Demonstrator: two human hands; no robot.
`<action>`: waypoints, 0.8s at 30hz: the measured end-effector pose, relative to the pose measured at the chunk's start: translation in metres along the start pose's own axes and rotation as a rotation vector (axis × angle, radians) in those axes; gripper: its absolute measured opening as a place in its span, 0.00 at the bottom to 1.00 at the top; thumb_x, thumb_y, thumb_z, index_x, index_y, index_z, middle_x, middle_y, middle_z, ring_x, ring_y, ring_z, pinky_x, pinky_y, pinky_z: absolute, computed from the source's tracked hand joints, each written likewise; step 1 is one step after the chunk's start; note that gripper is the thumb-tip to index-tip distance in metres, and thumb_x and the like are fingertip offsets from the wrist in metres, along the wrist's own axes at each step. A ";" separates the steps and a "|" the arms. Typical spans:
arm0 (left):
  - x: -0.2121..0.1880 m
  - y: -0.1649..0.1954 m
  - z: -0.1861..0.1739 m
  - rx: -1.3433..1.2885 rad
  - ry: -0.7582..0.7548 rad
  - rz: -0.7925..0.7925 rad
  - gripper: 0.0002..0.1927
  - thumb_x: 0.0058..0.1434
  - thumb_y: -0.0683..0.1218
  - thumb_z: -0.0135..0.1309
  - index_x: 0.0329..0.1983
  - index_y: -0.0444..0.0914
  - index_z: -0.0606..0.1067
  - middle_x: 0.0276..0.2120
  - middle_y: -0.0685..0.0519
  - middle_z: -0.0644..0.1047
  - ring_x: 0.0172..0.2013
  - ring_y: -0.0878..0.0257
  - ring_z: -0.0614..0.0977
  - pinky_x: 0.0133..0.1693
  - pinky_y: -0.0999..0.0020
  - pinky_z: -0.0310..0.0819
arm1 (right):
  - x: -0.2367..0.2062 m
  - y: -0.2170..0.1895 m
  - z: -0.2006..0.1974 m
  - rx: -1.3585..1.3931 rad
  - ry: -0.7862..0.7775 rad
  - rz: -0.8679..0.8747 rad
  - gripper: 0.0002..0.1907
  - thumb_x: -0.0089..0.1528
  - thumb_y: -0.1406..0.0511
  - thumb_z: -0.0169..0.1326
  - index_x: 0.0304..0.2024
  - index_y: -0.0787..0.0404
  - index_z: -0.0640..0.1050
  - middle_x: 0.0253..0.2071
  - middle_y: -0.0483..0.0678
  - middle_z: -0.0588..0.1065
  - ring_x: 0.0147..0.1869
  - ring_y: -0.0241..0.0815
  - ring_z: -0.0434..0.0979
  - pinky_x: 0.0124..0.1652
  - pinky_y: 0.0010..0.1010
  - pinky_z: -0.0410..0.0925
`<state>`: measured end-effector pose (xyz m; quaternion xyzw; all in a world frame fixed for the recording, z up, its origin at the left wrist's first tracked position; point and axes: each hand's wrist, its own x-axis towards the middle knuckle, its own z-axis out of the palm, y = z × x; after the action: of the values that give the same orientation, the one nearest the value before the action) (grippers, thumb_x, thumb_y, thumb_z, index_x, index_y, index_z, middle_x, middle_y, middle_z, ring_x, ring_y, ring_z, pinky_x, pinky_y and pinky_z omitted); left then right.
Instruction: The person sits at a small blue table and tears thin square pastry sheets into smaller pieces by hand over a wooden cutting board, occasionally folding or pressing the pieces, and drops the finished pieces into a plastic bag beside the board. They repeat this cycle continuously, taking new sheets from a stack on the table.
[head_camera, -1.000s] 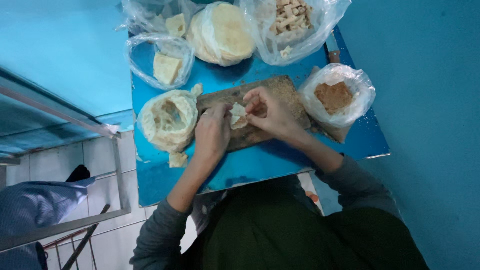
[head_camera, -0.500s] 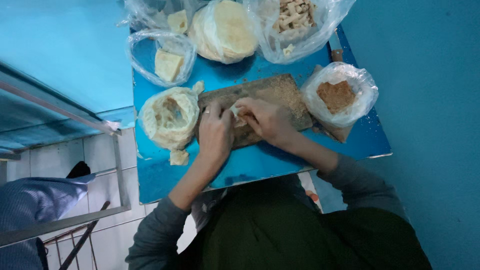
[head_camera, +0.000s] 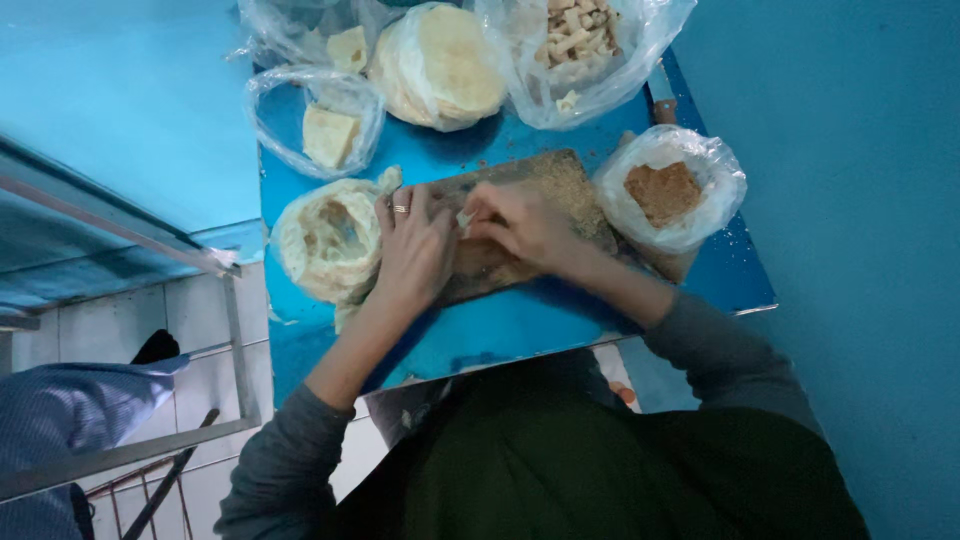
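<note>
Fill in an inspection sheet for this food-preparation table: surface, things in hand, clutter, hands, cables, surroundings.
Surface: small blue table, crumbs scattered near its right side.
Things in hand: pale dough piece pinched between both hands over the crumb-covered wooden board.
Clutter: bag of brown crumbs; bag of pale cut sticks; stack of round wrappers; bagged pale block; opened wrapper pile.
Hands: left hand, ringed, flat on the board; right hand curled at the dough.
Cables: nothing seen.
Surroundings: blue walls, tiled floor, metal frame at left.
</note>
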<state>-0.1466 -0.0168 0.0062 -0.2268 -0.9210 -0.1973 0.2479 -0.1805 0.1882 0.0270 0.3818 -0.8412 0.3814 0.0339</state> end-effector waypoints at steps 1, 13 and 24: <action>0.000 0.001 -0.001 -0.005 0.001 -0.012 0.09 0.57 0.45 0.60 0.39 0.36 0.77 0.49 0.41 0.70 0.55 0.42 0.68 0.59 0.43 0.57 | 0.004 0.004 0.000 0.107 -0.030 0.103 0.12 0.63 0.67 0.60 0.48 0.60 0.74 0.37 0.47 0.81 0.43 0.45 0.82 0.45 0.35 0.72; 0.004 0.002 0.000 -0.051 -0.078 0.020 0.04 0.55 0.42 0.57 0.32 0.37 0.80 0.45 0.42 0.72 0.52 0.42 0.69 0.56 0.46 0.59 | -0.007 -0.013 -0.003 -0.184 0.089 -0.125 0.07 0.64 0.67 0.60 0.44 0.57 0.76 0.39 0.49 0.79 0.43 0.51 0.80 0.42 0.39 0.71; 0.000 -0.003 0.007 -0.103 -0.010 0.050 0.06 0.55 0.40 0.56 0.35 0.34 0.80 0.50 0.42 0.70 0.54 0.41 0.68 0.58 0.45 0.59 | 0.007 -0.011 -0.001 0.124 0.027 0.231 0.09 0.61 0.65 0.63 0.39 0.59 0.75 0.33 0.48 0.79 0.37 0.46 0.83 0.38 0.35 0.72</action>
<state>-0.1506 -0.0160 -0.0004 -0.2632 -0.9049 -0.2370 0.2360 -0.1784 0.1800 0.0366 0.2785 -0.8538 0.4393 -0.0228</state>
